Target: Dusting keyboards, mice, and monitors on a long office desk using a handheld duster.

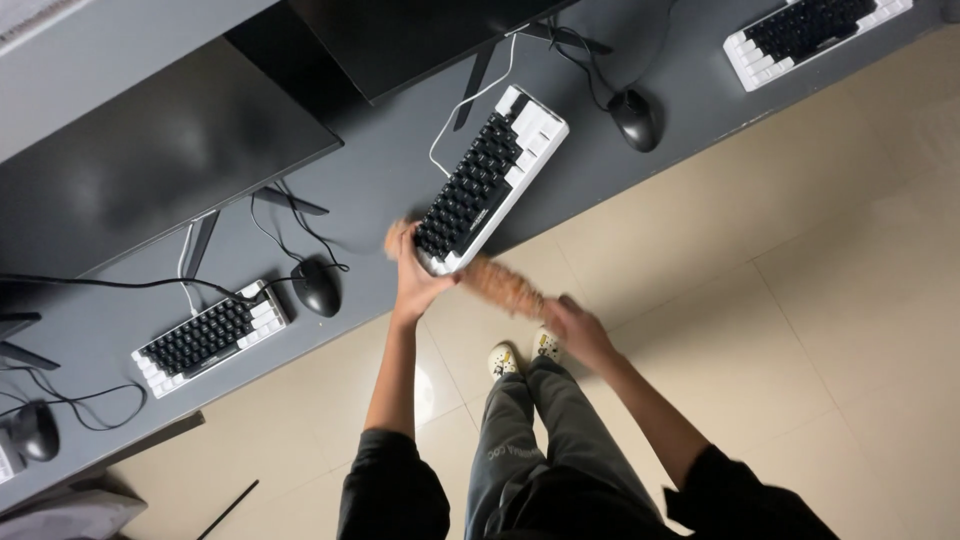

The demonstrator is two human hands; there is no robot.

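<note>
At the surface's [600,180] near edge, your left hand [415,278] has its fingers closed round the near end of the keyboard [490,180], tipping it up. Your right hand [575,330] grips the handle of a fluffy orange duster [505,285], blurred, its head touching the keyboard's near end. The keyboard looks light and stiff with loose-fitting keys, so hold it by the case edge. Its long axis runs from your left hand away toward the monitor [420,40], its cable [470,100] trailing from the far end.
</note>
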